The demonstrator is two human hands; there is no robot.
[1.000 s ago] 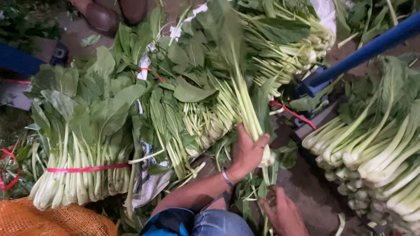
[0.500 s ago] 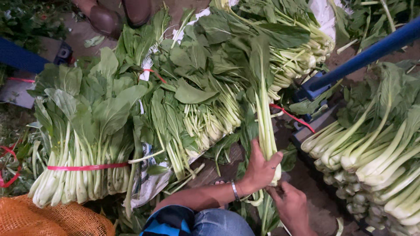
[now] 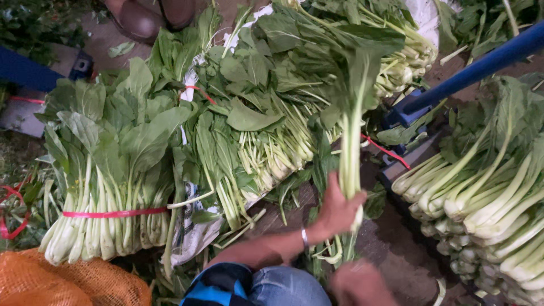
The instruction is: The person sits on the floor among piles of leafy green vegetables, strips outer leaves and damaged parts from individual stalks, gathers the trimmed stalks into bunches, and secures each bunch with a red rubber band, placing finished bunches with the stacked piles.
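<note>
Two hands: left hand [image 3: 338,208], right hand [image 3: 362,283]. One held leafy stalk [image 3: 350,147]. One bundle tied with a pink band [image 3: 107,214]. One orange mesh sack [image 3: 62,283]. One blue bar [image 3: 481,65].

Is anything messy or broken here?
A little messy. Loose leaves and stalks lie scattered on the ground by the left hand, which grips one leafy stalk. The bundle nearby sits tidy in its red band.

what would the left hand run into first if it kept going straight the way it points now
Likely the heap of leafy greens just beyond it: the left hand, gripping a pale-stemmed stalk, points up-frame toward them, though depth is unclear.
</note>
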